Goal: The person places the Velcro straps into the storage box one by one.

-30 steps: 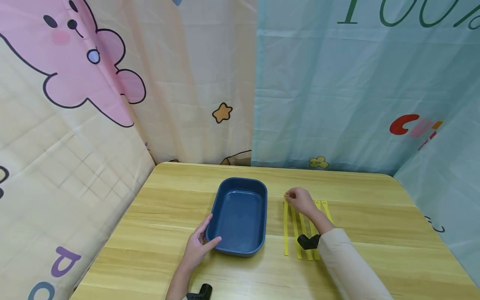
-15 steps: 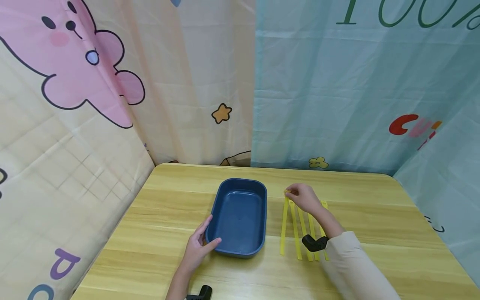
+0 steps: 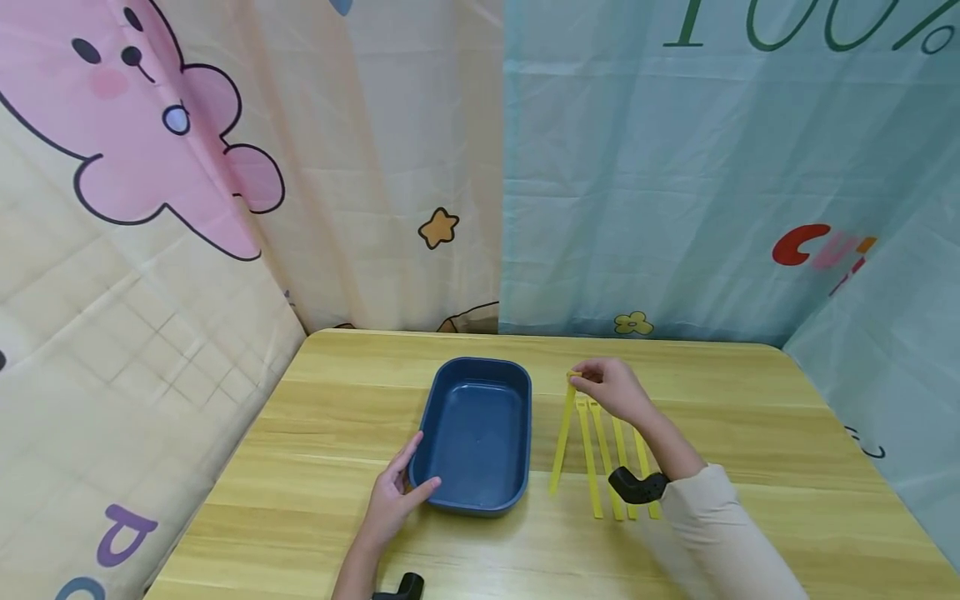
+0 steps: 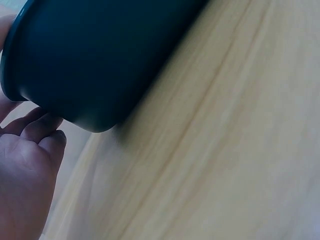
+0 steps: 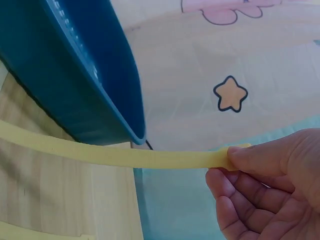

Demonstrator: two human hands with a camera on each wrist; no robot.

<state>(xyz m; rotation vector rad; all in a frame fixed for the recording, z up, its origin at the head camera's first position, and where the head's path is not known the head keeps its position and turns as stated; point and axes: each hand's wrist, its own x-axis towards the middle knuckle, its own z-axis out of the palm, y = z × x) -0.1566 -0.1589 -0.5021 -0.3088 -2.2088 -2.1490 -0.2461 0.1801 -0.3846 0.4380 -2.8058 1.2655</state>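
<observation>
Head view: the right hand (image 3: 615,390) pinches one yellow strip (image 3: 562,437) by its far end, at three o'clock of the blue tray (image 3: 480,433), its near end hanging. The left hand (image 3: 397,497), fingers relaxed, steadies the tray's seven-o'clock corner on the surface (image 3: 750,433).

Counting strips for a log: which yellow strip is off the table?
The leftmost strip, nearest the blue tray. The right hand pinches its far end, lifting it; the others lie flat.
</observation>
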